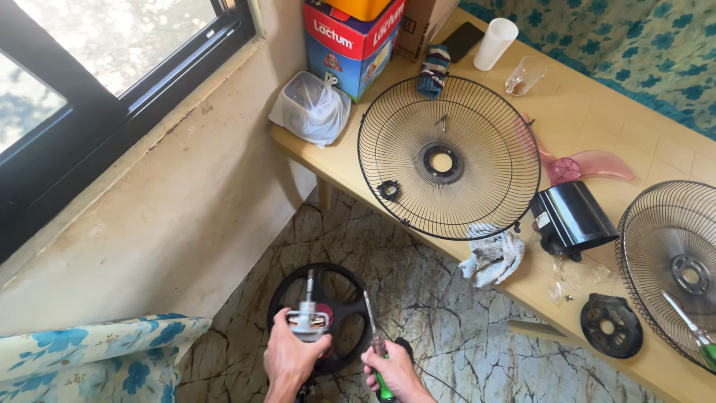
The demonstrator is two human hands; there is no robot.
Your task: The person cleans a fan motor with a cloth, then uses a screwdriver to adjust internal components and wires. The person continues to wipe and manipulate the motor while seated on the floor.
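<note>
Fan motor (309,319) sat low in the head view, over the round black base (328,313) on the marbled stone floor (447,313). Bare metal shaft pointed up from it, silver housing below, a bit of red visible at the side. My left hand (289,360) was wrapped around the motor body, fingers curled tight on it. My right hand (394,371) was closed on a green-handled screwdriver (375,345), steel shank angled up and left, tip near the motor; couldn't tell if it touched.

Same view, upper right: pale yellow wooden table (597,119) against a rough plaster wall. On it lay a black wire fan guard (449,158), round, fine radial spokes, hub ring at centre. Crumpled grey rag (492,256) hung at the table edge just under the guard. Glossy black motor cover (570,218) sat beside it, translucent pink fan blade (589,164) behind. Second wire guard (671,261) at the right edge with another green screwdriver (693,328) lying in it. Black slotted plastic disc (610,325) near the front edge. White plastic cup (496,43) and a clear glass (526,75) further back, knotted plastic bag (312,108) at the corner next to a red and blue carton (354,41).
</note>
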